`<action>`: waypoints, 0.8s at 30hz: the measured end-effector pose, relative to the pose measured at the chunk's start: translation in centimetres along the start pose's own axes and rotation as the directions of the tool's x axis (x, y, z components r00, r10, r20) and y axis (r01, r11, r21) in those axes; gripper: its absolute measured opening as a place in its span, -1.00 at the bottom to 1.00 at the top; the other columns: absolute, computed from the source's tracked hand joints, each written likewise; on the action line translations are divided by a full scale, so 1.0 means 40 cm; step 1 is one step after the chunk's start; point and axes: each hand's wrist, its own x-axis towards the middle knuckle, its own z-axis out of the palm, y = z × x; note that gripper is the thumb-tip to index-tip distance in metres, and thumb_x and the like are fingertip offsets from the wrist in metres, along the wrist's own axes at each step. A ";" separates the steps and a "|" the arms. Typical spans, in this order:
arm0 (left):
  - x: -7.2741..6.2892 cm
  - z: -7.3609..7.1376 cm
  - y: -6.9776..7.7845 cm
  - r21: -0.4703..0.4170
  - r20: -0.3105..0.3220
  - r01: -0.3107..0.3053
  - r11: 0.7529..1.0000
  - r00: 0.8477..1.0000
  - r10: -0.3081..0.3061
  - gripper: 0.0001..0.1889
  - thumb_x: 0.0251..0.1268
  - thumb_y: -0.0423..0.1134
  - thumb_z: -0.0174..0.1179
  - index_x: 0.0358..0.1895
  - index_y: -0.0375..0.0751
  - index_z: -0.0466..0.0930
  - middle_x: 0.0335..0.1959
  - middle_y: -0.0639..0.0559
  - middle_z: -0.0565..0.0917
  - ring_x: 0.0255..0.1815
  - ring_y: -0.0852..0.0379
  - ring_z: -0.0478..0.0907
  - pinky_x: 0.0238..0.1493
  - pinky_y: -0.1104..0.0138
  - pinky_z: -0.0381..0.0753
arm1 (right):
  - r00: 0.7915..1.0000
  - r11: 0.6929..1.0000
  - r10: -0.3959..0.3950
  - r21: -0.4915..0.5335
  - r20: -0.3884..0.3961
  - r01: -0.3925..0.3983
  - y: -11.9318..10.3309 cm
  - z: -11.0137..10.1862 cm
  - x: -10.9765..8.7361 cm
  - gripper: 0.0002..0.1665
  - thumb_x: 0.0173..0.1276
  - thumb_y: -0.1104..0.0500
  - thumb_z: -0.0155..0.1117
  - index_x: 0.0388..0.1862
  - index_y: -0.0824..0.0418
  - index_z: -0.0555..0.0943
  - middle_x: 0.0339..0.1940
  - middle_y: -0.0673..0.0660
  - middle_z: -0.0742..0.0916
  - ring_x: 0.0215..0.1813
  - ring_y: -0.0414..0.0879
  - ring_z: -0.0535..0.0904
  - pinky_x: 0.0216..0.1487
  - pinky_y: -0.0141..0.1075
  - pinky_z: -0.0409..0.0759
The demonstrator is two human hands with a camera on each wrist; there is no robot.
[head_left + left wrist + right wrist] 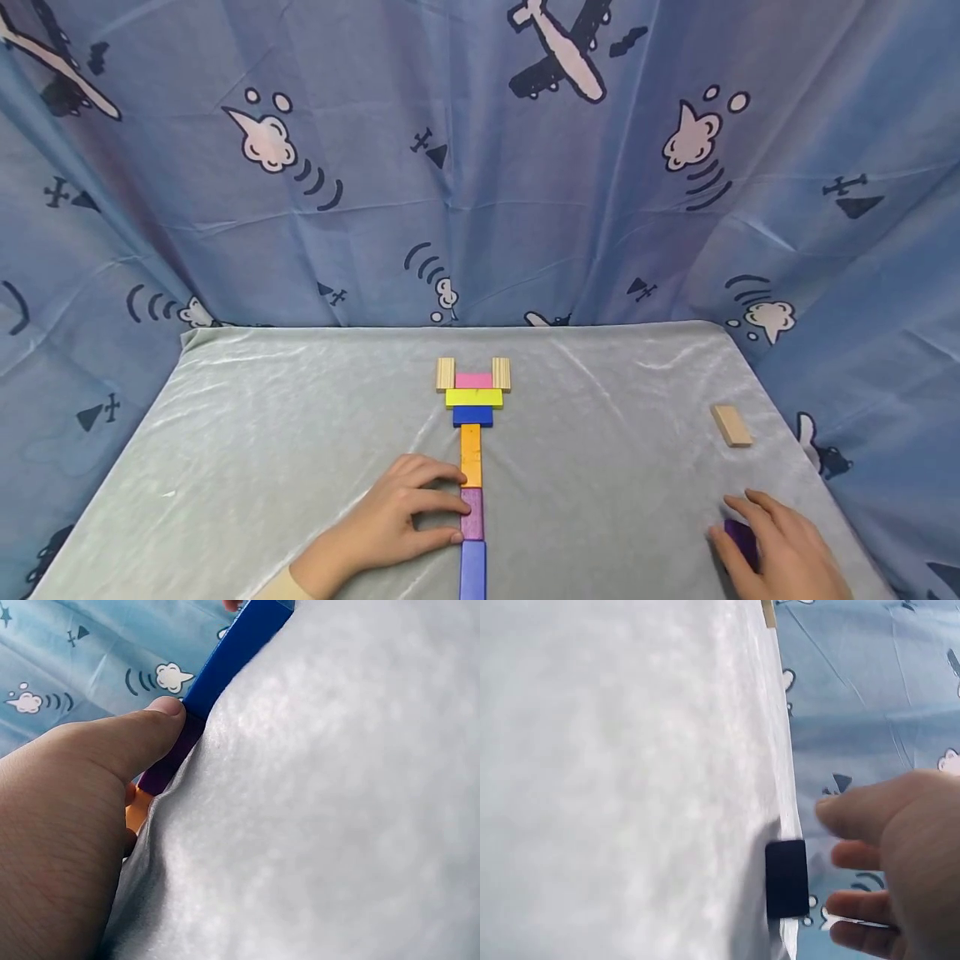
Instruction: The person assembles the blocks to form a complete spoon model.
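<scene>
My left hand (pixel 397 512) rests beside a column of flat wooden blocks, its fingertips at the left edges of the orange block (pixel 470 450) and the purple block (pixel 473 525). The thumb lies near where the purple block meets the blue block (pixel 473 573). In the left wrist view the thumb touches the row's side close to the blue block (pixel 232 656). Over at the right, my right hand (pixel 787 550) hovers with fingers spread around a dark purple block (pixel 741 542). The right wrist view shows a gap between those fingers and the dark block (pixel 787 879).
Above the orange block lie a dark blue block (pixel 472 416), a yellow block (pixel 474 397) and a pink block (pixel 473 381) between two plain wood blocks (pixel 446 375). Another plain wood block (pixel 731 427) lies near the right edge of the grey cloth-covered table (pixel 600 467). A blue curtain (pixel 480 167) surrounds it.
</scene>
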 end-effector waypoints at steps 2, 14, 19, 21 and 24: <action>0.001 -0.001 0.001 0.002 -0.004 -0.003 1.000 1.000 0.003 -0.74 0.39 0.11 0.53 0.08 0.32 0.82 0.28 0.22 0.67 0.29 0.20 0.54 0.29 0.13 0.48 | 0.999 0.999 0.036 -0.001 -0.026 -0.036 0.015 0.012 -0.014 -0.38 0.35 -0.03 0.62 0.13 0.43 0.71 0.15 0.53 0.64 0.13 0.51 0.52 0.15 0.47 0.45; 0.005 -0.004 -0.002 0.007 0.004 -0.007 1.000 1.000 0.007 -0.74 0.40 0.11 0.52 0.08 0.29 0.84 0.28 0.22 0.67 0.29 0.20 0.55 0.30 0.13 0.48 | 0.994 0.993 0.106 -0.060 0.008 -0.106 0.070 0.036 -0.044 -0.19 0.27 -0.32 0.64 0.02 0.40 0.73 -0.22 0.27 0.73 -0.20 0.26 0.64 -0.08 0.29 0.58; 0.005 -0.003 -0.003 0.002 0.008 -0.003 1.000 1.000 0.003 -0.73 0.40 0.11 0.52 0.10 0.29 0.83 0.29 0.22 0.67 0.29 0.20 0.55 0.30 0.13 0.48 | 0.979 0.988 0.147 -0.058 0.142 -0.140 0.073 0.028 -0.038 -0.02 0.29 -0.43 0.57 0.12 0.47 0.67 -0.29 0.14 0.74 -0.26 0.13 0.64 -0.09 0.24 0.62; 0.005 -0.002 -0.003 0.001 0.007 -0.005 1.000 1.000 0.005 -0.73 0.40 0.11 0.52 0.09 0.29 0.83 0.28 0.22 0.67 0.29 0.20 0.55 0.30 0.13 0.48 | 0.966 0.983 0.183 -0.063 0.182 -0.174 0.069 0.027 -0.036 -0.01 0.30 -0.40 0.58 0.16 0.49 0.64 -0.30 0.12 0.73 -0.26 0.10 0.63 -0.07 0.22 0.64; 0.004 0.000 -0.003 0.001 0.003 -0.009 1.000 1.000 0.009 -0.73 0.40 0.11 0.52 0.09 0.29 0.83 0.28 0.21 0.67 0.29 0.20 0.55 0.30 0.14 0.48 | 0.962 0.978 0.205 -0.064 0.179 -0.197 0.059 0.025 -0.037 -0.06 0.29 -0.30 0.63 0.18 0.50 0.63 -0.32 0.12 0.72 -0.28 0.08 0.62 -0.06 0.21 0.64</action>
